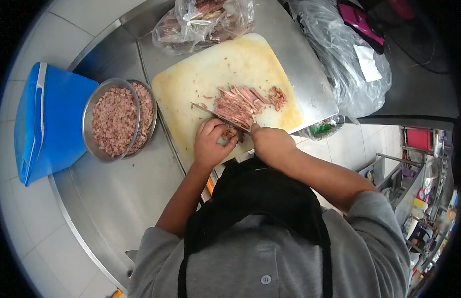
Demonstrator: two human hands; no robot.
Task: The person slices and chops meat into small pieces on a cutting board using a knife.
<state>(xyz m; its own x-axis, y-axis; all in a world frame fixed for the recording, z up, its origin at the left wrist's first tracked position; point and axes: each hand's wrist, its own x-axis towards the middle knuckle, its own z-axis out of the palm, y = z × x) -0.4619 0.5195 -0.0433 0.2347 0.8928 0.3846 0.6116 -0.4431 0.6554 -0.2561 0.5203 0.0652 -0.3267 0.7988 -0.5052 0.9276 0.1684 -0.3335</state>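
Observation:
My right hand (272, 145) is wrapped round the handle of a knife, its blade (210, 112) slanting up and left across the cutting board (180, 74). Just below the blade, my left hand (211, 142) has its fingers curled against a small browned piece of meat (230, 132). Beyond the knife lies a pile of meat strips (238, 105), close against the blade. A smaller heap of chopped bits (277, 98) sits to the right of the strips. Scattered crumbs of meat dot the board.
Two bowls of diced meat, a front bowl (107, 145) overlapping a rear bowl (152, 124), stand left of the board beside a blue cooler (56, 124). A plastic bag of meat (200, 27) lies behind the board. Clear plastic bags (339, 74) rest at the right.

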